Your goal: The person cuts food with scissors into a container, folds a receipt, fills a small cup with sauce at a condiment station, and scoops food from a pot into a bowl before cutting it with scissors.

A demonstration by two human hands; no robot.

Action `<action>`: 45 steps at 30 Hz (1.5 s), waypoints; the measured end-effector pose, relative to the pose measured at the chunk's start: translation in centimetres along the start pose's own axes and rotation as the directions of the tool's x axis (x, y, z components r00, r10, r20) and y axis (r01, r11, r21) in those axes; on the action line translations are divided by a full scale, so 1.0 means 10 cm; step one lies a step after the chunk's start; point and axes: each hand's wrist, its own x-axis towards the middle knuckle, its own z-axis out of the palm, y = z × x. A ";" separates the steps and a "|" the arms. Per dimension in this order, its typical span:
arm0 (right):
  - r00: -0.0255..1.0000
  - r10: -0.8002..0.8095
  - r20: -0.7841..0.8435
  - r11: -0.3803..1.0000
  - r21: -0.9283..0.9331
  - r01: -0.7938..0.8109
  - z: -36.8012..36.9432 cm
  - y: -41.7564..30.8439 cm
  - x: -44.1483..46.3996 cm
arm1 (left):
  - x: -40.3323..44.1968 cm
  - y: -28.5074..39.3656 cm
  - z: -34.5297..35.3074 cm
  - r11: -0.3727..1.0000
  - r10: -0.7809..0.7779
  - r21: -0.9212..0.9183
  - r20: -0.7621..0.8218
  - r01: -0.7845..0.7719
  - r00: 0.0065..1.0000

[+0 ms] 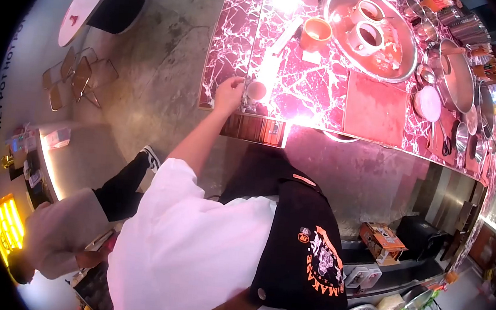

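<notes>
My left hand (229,94) reaches over the front left edge of a dark red marbled counter (299,103). Its fingers are curled and pressed together; whatever they may hold is too small to make out. Just right of the fingertips stands a small round cup (256,91), with a narrow gap between. Below the counter edge, beside my forearm, a drawer or box with a wood-like surface (253,129) sticks out. My right hand is out of view.
A large metal basin (406,65) holds two round containers. Near it are an orange cup (316,34), a red board (376,109) and a lilac round lid (428,103). Another person (70,228) is at the lower left. Folding chairs (80,78) stand behind.
</notes>
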 end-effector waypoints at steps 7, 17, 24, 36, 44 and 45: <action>0.992 -0.100 0.072 0.983 -0.145 0.110 -0.31 -0.48 0.79 | -0.65 0.64 0.37 0.974 0.209 0.097 -0.025 -0.206 0.978; 0.964 -0.109 0.243 0.979 -0.141 0.147 -0.75 -2.48 1.46 | -1.94 1.04 2.11 0.964 0.217 0.136 0.104 -0.230 0.971; 0.946 -0.218 0.240 0.901 -0.322 0.290 -1.71 -3.06 1.95 | -2.51 1.47 3.26 0.983 0.141 0.074 0.279 -0.167 0.950; 0.840 -0.460 0.288 0.871 -0.036 0.489 -1.64 -4.37 1.45 | -1.50 2.11 4.10 0.961 0.272 -0.079 0.427 -0.264 0.862; 0.270 -0.954 0.129 0.263 -0.069 0.962 -0.41 -8.04 1.60 | -1.47 2.22 3.80 0.973 0.231 -0.041 0.226 -0.227 0.946; 0.226 -0.971 0.080 0.215 -0.127 0.968 -0.15 -8.42 1.85 | -1.52 2.12 3.71 0.980 0.195 -0.004 0.160 -0.197 0.968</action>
